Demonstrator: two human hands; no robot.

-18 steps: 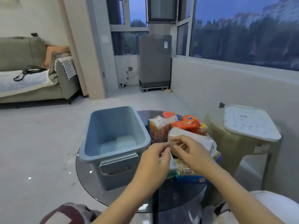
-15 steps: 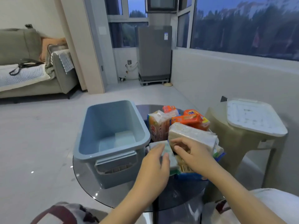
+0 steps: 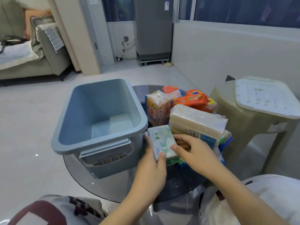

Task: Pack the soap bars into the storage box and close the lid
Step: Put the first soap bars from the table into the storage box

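Glass table (image 3: 113, 184) carried everything. Nearest, the left hand (image 3: 151, 172) and right hand (image 3: 196, 153) both gripped a pale wrapped soap bar (image 3: 163, 141) beside the empty blue storage box (image 3: 99, 116). Lifting it level over the rim seemed wise; the white lid (image 3: 266, 96) waited on a stool (image 3: 253, 127) beyond.

White tiled floor (image 3: 32, 127); grey sofa (image 3: 40, 51) at far left; grey appliance (image 3: 154, 28) below dark windows (image 3: 243, 8); beige plastic stool (image 3: 240, 120) right; round glass surface (image 3: 116, 184).

sofa (image 3: 24, 59) far left | grey appliance (image 3: 154, 28) by windows | beige stool (image 3: 253, 120) right | round glass table (image 3: 113, 185)
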